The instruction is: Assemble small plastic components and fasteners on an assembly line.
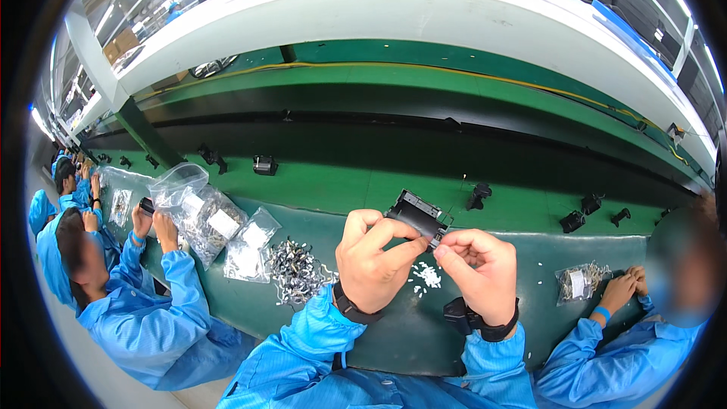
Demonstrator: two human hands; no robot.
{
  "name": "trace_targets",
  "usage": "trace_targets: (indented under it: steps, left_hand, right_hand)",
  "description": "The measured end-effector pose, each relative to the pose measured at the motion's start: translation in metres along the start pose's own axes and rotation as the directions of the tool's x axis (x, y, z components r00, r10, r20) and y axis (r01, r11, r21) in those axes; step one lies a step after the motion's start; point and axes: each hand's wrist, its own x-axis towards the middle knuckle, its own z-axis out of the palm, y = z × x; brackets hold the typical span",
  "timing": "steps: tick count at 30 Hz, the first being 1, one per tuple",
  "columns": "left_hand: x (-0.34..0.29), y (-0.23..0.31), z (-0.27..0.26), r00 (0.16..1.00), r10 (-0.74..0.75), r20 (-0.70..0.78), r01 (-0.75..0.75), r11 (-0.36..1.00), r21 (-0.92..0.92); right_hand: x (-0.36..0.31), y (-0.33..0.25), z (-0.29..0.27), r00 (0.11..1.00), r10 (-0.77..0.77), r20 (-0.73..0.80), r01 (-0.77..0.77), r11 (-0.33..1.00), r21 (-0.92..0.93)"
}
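Note:
Above the green bench I hold a black plastic housing (416, 216), tilted, with a hollow curved middle. My left hand (376, 260) grips its left end, thumb and fingers closed on it. At its right end, the fingertips of my right hand (478, 266) are pinched together against the corner; whatever small part they may hold is too small to make out. A scatter of small white pieces (429, 276) lies on the bench between my hands. Left of my left wrist is a heap of small metal-and-dark parts with thin leads (295, 269).
Clear bags of parts (204, 216) and a smaller bag (250, 246) lie left; another bag (581, 283) is at right. Black assemblies (265, 165) sit along the green conveyor (341, 174) beyond the bench. Co-workers in blue sit on both sides, a white shelf overhead.

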Motion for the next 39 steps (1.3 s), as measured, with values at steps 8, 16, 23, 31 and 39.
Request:
trace_targets:
  steps: [8, 16, 23, 31, 39]
  left_hand:
    - [0.001, -0.001, 0.002, 1.000, 0.005, -0.020, -0.005, 1.000, -0.010]
    - [0.002, 0.001, -0.006, 0.997, -0.054, 0.059, 0.060, 0.991, -0.118]
    - [0.007, -0.004, -0.015, 0.974, -0.048, 0.223, 0.120, 0.941, -0.318]
    - [0.013, -0.003, -0.024, 0.965, -0.032, 0.262, 0.144, 0.895, -0.421]
    - [0.012, -0.007, -0.028, 0.974, -0.011, 0.227, 0.119, 0.874, -0.472]
  right_hand:
    - [0.002, -0.003, 0.000, 0.993, 0.109, 0.044, -0.116, 0.967, 0.228]
    - [0.006, -0.008, 0.016, 0.897, -0.437, -0.069, 0.364, 0.818, -0.445]
    - [0.009, -0.012, 0.007, 0.800, -0.593, 0.091, 0.525, 0.618, -0.586]
    - [0.002, -0.015, 0.009, 0.841, -0.540, -0.031, 0.481, 0.773, -0.413]
    - [-0.002, -0.015, 0.013, 0.807, -0.585, -0.079, 0.499, 0.748, -0.437]
